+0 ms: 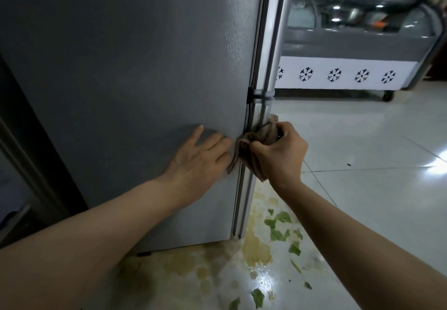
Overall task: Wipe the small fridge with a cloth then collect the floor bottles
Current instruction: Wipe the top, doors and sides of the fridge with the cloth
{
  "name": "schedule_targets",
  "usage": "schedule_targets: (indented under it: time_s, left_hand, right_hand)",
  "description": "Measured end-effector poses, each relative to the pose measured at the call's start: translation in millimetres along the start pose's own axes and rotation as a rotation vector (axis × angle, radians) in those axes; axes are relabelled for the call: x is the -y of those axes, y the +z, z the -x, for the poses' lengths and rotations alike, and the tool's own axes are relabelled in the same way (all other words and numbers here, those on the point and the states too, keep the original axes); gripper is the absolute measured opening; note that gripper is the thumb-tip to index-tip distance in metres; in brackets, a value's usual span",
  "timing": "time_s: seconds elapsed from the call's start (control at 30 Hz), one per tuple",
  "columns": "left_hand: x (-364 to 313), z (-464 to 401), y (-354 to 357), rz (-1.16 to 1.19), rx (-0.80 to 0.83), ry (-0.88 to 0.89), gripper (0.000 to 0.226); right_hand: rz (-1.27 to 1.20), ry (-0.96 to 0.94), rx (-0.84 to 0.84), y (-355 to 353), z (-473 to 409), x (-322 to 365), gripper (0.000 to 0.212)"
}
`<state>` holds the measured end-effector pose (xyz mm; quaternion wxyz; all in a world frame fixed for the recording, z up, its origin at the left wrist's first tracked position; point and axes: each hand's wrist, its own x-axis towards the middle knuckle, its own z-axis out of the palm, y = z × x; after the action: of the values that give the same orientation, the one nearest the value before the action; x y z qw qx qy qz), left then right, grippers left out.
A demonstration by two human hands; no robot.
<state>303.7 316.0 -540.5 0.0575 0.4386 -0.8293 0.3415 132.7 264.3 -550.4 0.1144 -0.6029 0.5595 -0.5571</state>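
Note:
The grey side panel of the small fridge [135, 67] fills the left and middle of the view. My left hand [199, 157] lies flat against that panel with its fingers spread. My right hand [280, 152] is closed on a crumpled brown cloth [263, 133], pressed against the fridge's front corner edge just below the gap between the two doors. Part of the cloth hangs down between my two hands. No bottles are in view.
Yellowish stains [256, 249] and green leaf scraps [278, 227] cover the white tiled floor at the fridge's foot. A glass-topped chest freezer [343, 72] with snowflake marks stands on wheels at the back right. A dark cabinet [29, 164] adjoins the fridge on the left.

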Motion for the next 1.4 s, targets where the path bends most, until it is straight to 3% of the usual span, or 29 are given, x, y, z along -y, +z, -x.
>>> schedule_targets:
  time_s: [0.13,0.37,0.53,0.63,0.73,0.97,1.17,1.3,1.4]
  left_hand:
    - [26,-23,-34,-0.01,-0.162,-0.111,0.045]
    - [39,-34,-65,-0.058,-0.053,-0.159,0.052]
    - [59,-49,-86,-0.001,-0.257,-0.167,0.036]
    - [73,-65,-108,-0.004,-0.327,-0.196,0.041]
    - [88,-76,-127,-0.023,-0.372,-0.231,0.051]
    - [120,-92,-163,-0.068,-0.294,-0.435,0.075]
    - [129,-96,-166,-0.023,-0.224,-0.499,0.073]
    - [130,-101,-167,0.006,-0.256,-0.506,0.071]
    - [136,-100,-164,0.002,-0.316,-0.496,0.067]
  right_hand:
    - [-0.026,-0.011,-0.046,-10,-18,30,0.041]
    - [-0.042,0.008,-0.064,-21,-34,59,0.04]
    - [-0.014,0.1,0.004,-27,-44,66,0.038]
    - [-0.015,0.124,0.008,-29,-48,72,0.034]
    - [-0.06,0.074,-0.019,-34,-52,87,0.028]
    - [-0.132,0.007,-0.071,-36,-69,109,0.045]
    - [0.054,-0.251,0.032,-30,-53,77,0.035]
    - [0.12,-0.302,0.077,-36,-67,77,0.06]
    - [0.093,-0.304,0.024,-39,-72,84,0.065]
